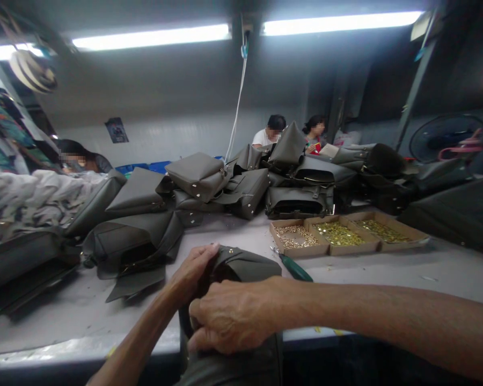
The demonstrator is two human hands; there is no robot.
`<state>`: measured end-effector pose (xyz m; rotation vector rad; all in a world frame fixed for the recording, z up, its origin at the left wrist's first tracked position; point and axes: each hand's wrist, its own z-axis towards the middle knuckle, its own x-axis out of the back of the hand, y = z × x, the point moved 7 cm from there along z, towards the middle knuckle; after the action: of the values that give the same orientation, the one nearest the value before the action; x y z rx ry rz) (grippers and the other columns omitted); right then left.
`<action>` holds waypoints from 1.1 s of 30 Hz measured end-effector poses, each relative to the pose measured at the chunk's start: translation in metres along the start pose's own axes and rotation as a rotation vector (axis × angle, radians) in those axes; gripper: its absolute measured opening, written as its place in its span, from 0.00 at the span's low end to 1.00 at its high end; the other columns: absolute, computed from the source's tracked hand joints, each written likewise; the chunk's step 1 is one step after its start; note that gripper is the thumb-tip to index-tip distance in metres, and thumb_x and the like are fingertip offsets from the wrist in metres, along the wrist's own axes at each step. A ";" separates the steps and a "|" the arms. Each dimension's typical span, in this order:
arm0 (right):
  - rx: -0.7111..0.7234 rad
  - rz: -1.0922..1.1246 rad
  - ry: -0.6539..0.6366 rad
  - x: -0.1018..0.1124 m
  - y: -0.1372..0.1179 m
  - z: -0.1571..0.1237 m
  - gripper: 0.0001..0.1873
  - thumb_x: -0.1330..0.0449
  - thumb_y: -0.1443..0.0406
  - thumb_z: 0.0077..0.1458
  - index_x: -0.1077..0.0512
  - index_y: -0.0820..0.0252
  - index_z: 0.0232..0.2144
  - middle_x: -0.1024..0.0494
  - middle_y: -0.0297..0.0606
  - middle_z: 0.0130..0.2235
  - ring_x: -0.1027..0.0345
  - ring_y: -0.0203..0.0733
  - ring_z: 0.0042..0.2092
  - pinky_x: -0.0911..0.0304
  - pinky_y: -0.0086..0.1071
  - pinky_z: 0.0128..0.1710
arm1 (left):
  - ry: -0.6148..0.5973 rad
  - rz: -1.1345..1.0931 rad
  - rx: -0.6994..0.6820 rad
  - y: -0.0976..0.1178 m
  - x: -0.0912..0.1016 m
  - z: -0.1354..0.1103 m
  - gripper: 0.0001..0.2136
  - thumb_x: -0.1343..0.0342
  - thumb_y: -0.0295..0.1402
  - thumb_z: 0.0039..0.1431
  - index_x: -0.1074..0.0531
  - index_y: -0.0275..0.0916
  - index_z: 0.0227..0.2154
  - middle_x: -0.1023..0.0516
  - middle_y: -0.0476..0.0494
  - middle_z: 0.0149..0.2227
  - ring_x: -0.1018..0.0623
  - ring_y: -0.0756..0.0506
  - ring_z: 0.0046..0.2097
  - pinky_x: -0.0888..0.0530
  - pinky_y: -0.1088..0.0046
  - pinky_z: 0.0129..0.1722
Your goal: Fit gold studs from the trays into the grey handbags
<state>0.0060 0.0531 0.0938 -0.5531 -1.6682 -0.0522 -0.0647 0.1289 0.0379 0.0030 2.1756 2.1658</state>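
An olive-grey leather bag (245, 264) stands at the near edge of the worktable (386, 268), partly hanging over it. My left hand (193, 271) grips the bag's upper left edge, fingers curled over the rim. My right hand (229, 316) presses against the bag's near side with fingers folded over it, covering most of the front. A small brass stud shows on the bag's top flap. What lies under my right palm is hidden.
A green-handled screwdriver (295, 266) lies right of the bag. Behind it a shallow cardboard tray (348, 233) with three compartments holds brass fittings. Many identical bags (241, 187) are piled across the table's back. Three people sit beyond; a fan (448, 140) stands at right.
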 end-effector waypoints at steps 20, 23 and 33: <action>-0.075 0.442 0.518 0.034 0.073 -0.027 0.17 0.46 0.69 0.55 0.40 0.62 0.15 0.40 0.26 0.18 0.49 0.29 0.22 0.52 0.27 0.23 | -0.513 0.518 -0.201 0.076 -0.100 0.069 0.14 0.35 0.31 0.46 0.30 0.35 0.11 0.35 0.49 0.16 0.39 0.51 0.20 0.44 0.74 0.20; -0.171 0.485 0.772 0.035 0.094 -0.034 0.17 0.48 0.62 0.59 0.36 0.62 0.19 0.34 0.30 0.22 0.44 0.33 0.25 0.49 0.28 0.27 | -0.244 0.522 -0.330 0.094 -0.062 0.034 0.05 0.42 0.32 0.53 0.23 0.37 0.26 0.26 0.45 0.29 0.30 0.46 0.33 0.36 0.75 0.31; -0.146 0.325 1.222 0.052 0.072 -0.078 0.23 0.50 0.56 0.63 0.39 0.60 0.18 0.40 0.27 0.18 0.45 0.31 0.21 0.50 0.27 0.23 | 0.281 0.764 -0.494 0.027 -0.018 -0.108 0.20 0.51 0.37 0.62 0.45 0.48 0.56 0.38 0.42 0.58 0.36 0.41 0.58 0.34 0.59 0.56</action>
<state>0.1023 0.1065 0.1372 -0.6914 -0.3813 -0.2254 -0.0541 0.0202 0.0658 0.6322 1.8710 3.2452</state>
